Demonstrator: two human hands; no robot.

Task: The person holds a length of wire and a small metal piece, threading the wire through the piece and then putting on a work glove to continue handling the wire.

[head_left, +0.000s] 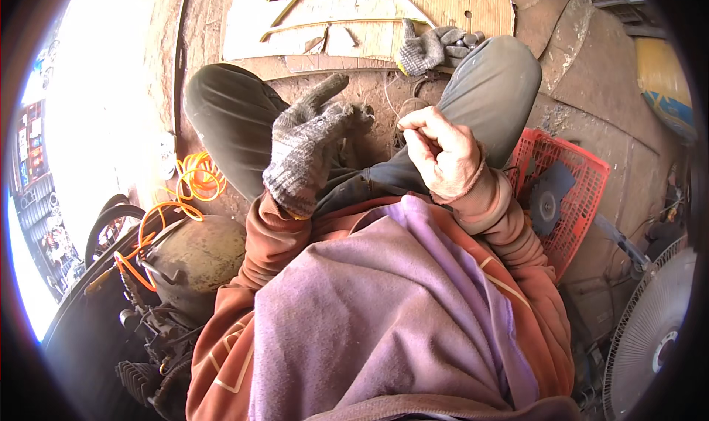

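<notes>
Thread [389, 96] is being pinched between thumb and fingertips of the bare right hand [447, 151], above the lap; bare skin is presumably being preferred for so fine a strand. The gloved left hand [303, 144] is being held opposite, one digit extended and the others curled; whether anything is being grasped in it cannot be told. A loose glove [421, 55] is being supported at the near edge of the pale board [473, 7], probably for easy reach, beside small metal pieces [461, 48]. A dark disc [547, 199] is being contained in the red basket [567, 149]; other contents are not being clearly shown.
</notes>
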